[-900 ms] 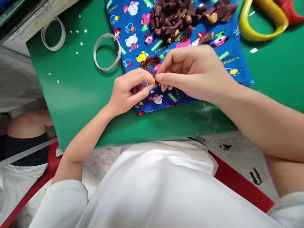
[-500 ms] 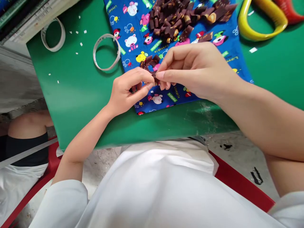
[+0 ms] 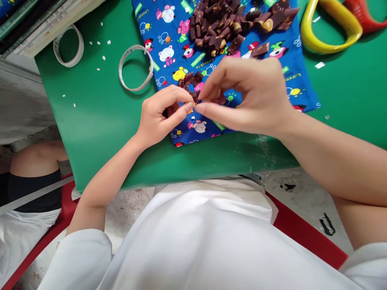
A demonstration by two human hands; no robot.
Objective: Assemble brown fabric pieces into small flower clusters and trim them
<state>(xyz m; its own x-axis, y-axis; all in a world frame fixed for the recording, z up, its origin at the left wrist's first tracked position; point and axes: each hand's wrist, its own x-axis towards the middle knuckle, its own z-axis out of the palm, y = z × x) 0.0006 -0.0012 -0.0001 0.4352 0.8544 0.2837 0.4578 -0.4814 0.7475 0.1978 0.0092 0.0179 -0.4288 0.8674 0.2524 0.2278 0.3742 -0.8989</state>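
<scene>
My left hand [image 3: 161, 117] and my right hand [image 3: 248, 94] meet fingertip to fingertip over the near left part of a blue cartoon-print cloth [image 3: 169, 48]. Both are closed in a pinch on a small dark brown ribbon piece [image 3: 195, 96] held between them. A few joined brown pieces [image 3: 192, 78] stick up just behind my left fingers. A heap of brown ribbon pieces [image 3: 229, 22] lies on the cloth at the far side.
The cloth lies on a green table [image 3: 99, 117]. Two rings of clear tape [image 3: 136, 66] [image 3: 69, 45] and small white paper scraps lie at the left. A yellow plastic ring [image 3: 331, 26] and a red one [image 3: 367, 16] sit far right. Another person's knee [image 3: 33, 159] shows at the left.
My right hand's fingers have spread a little and its fingertips have shifted slightly down towards my left thumb. The pinch on the brown piece stays.
</scene>
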